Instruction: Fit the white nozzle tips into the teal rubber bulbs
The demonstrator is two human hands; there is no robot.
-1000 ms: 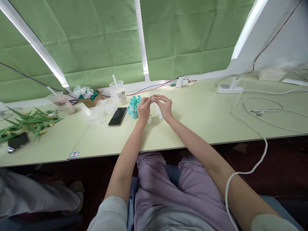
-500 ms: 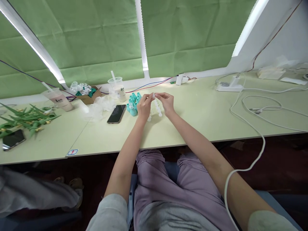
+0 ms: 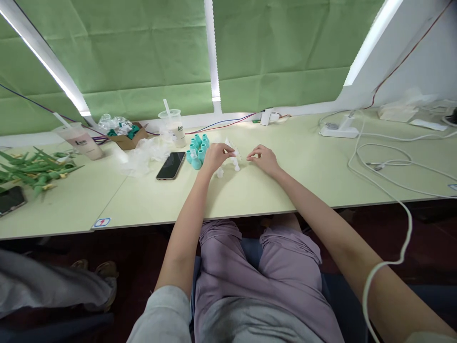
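My left hand [image 3: 217, 157] is over the table with its fingers curled into a pinch beside several small white pieces [image 3: 236, 165]. What lies between those fingertips is too small to make out. To the right, apart from the left, my right hand [image 3: 264, 159] has its thumb and fingertips drawn together; anything in them is hidden or too small to name. Another white piece [image 3: 220, 173] rests below my left wrist. Just left of my left hand stands a cluster of small teal bottle-shaped pieces [image 3: 196, 161].
A phone [image 3: 171, 166], crumpled clear plastic [image 3: 144, 157], a cup with a straw [image 3: 175, 127] and a cardboard box [image 3: 129, 140] are to the left. Farther left are green plant-like pieces [image 3: 39, 171]. A white cable [image 3: 396, 193] crosses the right side, over my right forearm.
My hands were together at a small white piece; now they are apart. The right hand has moved right, and the left has lowered slightly by the white pieces.
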